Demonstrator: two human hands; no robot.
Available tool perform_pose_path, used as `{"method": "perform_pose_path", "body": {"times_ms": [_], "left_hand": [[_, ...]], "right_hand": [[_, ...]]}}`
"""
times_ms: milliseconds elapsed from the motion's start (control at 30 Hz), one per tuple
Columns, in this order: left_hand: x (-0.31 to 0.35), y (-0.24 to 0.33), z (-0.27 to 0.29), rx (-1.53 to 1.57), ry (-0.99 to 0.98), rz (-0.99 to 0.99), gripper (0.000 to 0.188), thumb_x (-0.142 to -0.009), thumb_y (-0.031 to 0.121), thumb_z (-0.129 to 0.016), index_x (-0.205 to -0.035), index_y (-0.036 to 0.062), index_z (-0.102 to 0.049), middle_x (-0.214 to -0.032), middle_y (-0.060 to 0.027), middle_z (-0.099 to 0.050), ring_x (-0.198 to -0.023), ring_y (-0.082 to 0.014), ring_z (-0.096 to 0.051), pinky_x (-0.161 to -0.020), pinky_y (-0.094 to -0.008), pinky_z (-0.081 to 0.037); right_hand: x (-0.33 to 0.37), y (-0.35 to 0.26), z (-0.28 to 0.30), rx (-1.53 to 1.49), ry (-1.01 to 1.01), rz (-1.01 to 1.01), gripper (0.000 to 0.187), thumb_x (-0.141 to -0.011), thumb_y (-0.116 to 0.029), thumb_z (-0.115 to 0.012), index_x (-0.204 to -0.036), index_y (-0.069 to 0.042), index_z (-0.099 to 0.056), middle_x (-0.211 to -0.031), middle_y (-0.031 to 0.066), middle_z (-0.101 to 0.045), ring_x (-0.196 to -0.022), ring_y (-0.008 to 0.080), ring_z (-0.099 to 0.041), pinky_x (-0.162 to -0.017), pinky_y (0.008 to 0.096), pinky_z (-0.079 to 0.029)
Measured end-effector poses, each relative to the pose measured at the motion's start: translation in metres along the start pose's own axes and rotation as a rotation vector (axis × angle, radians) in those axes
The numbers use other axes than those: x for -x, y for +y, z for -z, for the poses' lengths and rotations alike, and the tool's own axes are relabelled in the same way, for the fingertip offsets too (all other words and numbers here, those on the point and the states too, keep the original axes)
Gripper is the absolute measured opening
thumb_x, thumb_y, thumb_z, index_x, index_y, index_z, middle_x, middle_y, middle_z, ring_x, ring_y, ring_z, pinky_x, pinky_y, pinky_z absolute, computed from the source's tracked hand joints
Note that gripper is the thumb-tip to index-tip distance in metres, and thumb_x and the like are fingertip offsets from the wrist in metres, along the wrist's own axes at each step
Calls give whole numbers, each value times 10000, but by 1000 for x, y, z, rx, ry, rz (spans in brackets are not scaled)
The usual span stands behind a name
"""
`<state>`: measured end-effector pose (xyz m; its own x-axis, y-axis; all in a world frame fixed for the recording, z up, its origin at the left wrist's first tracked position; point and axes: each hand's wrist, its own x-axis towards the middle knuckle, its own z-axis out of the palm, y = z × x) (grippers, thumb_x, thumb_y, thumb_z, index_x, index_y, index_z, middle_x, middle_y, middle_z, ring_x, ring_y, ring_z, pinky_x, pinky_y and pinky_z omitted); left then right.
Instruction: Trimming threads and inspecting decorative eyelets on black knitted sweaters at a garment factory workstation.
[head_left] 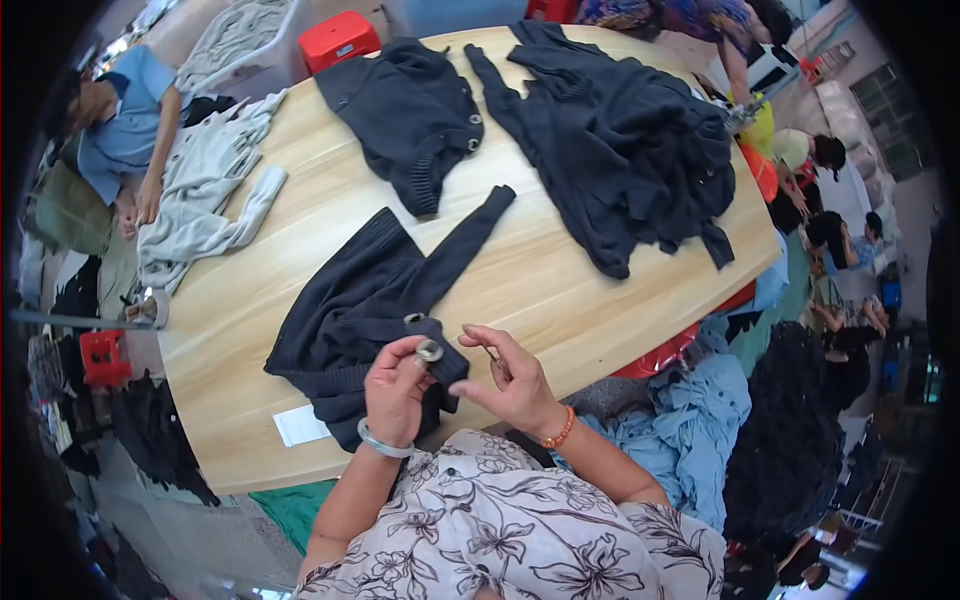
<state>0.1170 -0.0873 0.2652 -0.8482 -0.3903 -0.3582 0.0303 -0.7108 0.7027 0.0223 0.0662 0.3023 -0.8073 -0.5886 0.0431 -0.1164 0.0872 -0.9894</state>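
Note:
A dark navy knitted cardigan (335, 300) lies bunched on the table in front of me, one sleeve stretched toward the far right. My left hand (394, 392) pinches its edge at a large round grey button (429, 350). A second button (414, 319) shows just beyond my fingers. My right hand (512, 382) is beside it, thumb and forefinger apart. A small thin metal tool (494, 356) sits in its curled fingers; its kind is too small to tell. The right thumb is close to the dark cloth by the button.
The wooden table (570, 320) also bears a folded dark knit (400, 110), a heap of dark knits (630, 140), pale grey knits (205, 180) and a white paper (300, 426). A person in blue (130, 120) works at left. Light blue clothes (680, 400) hang right of me.

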Motion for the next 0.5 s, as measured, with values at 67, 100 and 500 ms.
{"method": "perform_pose_path", "body": {"times_ms": [67,100,500], "left_hand": [[10,-1,-17,-83,-78,62,261,-960,58,-537,-1211,-9,-565,-1083,-64,-654,-910,-115,-639,-807,-249,-525],[15,-10,-12,-226,-138,67,279,-973,68,-517,-1238,-15,-546,-1101,-71,-642,-953,-122,-634,-860,-263,-518],[-23,-11,107,-1648,244,-534,818,-713,122,-761,-1424,77,-360,-1383,-253,-379,-1229,-429,-410,-1016,-465,-358]], "right_hand": [[5,0,-1,169,-86,93,589,-754,-81,-782,-1287,-22,-536,-1179,81,-647,-659,47,-535,-587,195,-433],[8,7,-3,239,-85,153,559,-763,-56,-761,-1278,-22,-546,-1148,88,-659,-759,84,-626,-662,215,-490],[34,-8,146,-301,738,15,258,-933,-101,-605,-1180,-38,-559,-1082,67,-623,-786,99,-609,-490,159,-404]]}}
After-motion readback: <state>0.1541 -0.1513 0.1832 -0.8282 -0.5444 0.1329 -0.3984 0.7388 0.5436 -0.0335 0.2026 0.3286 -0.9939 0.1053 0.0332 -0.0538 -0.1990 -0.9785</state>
